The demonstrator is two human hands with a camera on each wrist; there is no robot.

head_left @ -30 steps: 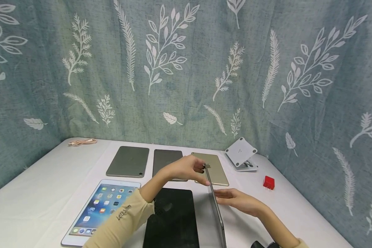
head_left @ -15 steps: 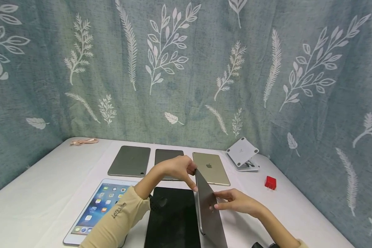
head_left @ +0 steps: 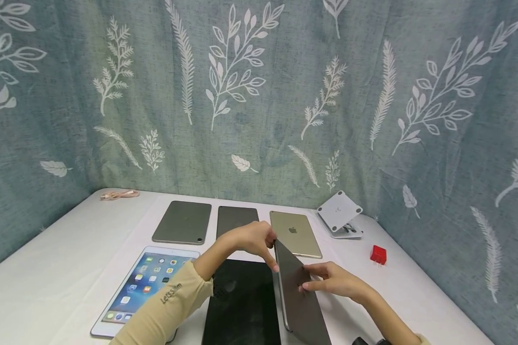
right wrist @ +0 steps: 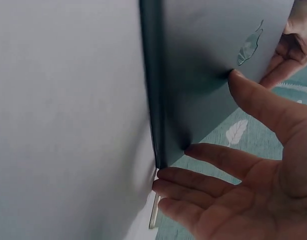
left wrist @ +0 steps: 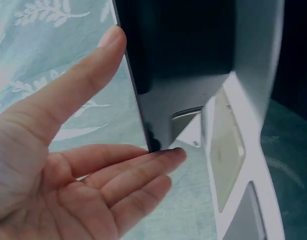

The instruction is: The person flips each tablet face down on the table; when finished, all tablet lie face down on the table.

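A grey tablet stands tilted on its long edge, its back with the logo turned up and right. My left hand holds its upper far corner, thumb along the edge and fingers around the corner. On the back of the tablet my right hand rests its thumb, while its fingers touch the far end near the table. Just left of it lies a tablet with a black screen, partly behind the left wrist. A white tablet with a lit home screen lies further left, partly covered by the left sleeve.
Along the back lie a grey-green tablet, a dark grey tablet and a gold tablet. A silver folding stand and a red charger plug are at right. A coiled cable sits far left.
The grey tablet was nearly edge-on, then tipped left so its back shows. The left hand went left with it, then slightly back right. The right thumb now touches the back.
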